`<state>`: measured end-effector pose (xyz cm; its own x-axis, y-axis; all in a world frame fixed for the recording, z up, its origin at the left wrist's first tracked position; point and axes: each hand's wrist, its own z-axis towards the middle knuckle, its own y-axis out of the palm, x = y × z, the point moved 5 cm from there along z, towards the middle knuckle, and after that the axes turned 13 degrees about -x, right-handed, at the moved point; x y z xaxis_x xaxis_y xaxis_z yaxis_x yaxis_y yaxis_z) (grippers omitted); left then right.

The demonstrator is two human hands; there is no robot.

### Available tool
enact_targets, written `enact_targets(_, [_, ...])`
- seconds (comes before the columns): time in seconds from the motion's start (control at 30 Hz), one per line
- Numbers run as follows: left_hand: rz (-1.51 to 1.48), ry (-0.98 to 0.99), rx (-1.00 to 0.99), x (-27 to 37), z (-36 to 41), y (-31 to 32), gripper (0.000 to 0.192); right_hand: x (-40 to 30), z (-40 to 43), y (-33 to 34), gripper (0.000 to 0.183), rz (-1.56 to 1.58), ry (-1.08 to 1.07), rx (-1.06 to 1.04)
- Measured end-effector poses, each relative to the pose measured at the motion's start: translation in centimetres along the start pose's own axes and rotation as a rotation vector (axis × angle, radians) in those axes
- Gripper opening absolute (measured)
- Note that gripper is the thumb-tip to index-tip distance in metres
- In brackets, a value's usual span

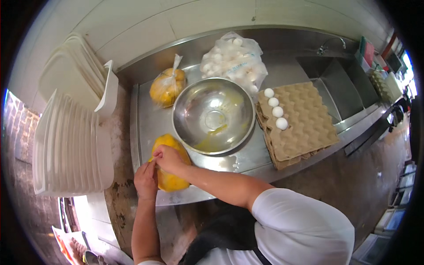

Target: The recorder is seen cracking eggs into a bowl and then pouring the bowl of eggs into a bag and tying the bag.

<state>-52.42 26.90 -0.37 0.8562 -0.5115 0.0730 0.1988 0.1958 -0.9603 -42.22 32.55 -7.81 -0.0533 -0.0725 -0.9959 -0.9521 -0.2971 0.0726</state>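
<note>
A clear plastic bag of yellow egg yolks (pixel 173 180) lies on the steel counter near its front left edge. My left hand (pixel 145 179) and my right hand (pixel 167 158) meet over it, fingertips pinched together on what looks like the bag's neck; the fingers hide most of it. Behind stands a tied clear bag with yellow contents (pixel 167 86). To the right, a wide stainless steel bowl (pixel 213 116) holds a little yellow residue. A bag of eggshells (pixel 233 61) sits behind the bowl. Several white eggs (pixel 277 112) form a row on stacked cardboard egg trays (pixel 303 119).
Stacked white plastic bins (pixel 71 145) and upright white lids or trays (pixel 71 69) stand at the left. A steel sink (pixel 341 86) with a faucet (pixel 322 49) is at the back right. The tiled wall rises behind the counter (pixel 232 163).
</note>
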Motion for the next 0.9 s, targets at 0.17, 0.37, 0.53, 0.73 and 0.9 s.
enact_targets(0.17, [-0.057,-0.071,-0.006,-0.5,-0.1,0.7,0.023,-0.3,-0.5,-0.8,0.030,0.003,-0.016,-0.135])
enact_targets(0.37, [-0.040,-0.175,0.021,-0.7,0.4,1.3,0.015,-0.6,-0.7,-1.8,0.030,-0.144,-0.025,-0.188])
enact_targets(0.53, [-0.026,-0.144,0.010,-0.4,1.3,0.7,0.005,-1.1,-0.7,-2.5,0.025,-0.157,-0.112,-0.105])
enact_targets(0.73, [0.057,0.155,-0.017,0.4,1.9,-0.4,0.013,-1.3,0.3,-2.2,0.024,-0.008,-0.104,-0.099])
enact_targets(0.9, [0.022,0.095,-0.002,-0.3,1.8,-0.7,0.022,-1.3,0.9,-1.8,0.029,-0.122,-0.052,-0.192])
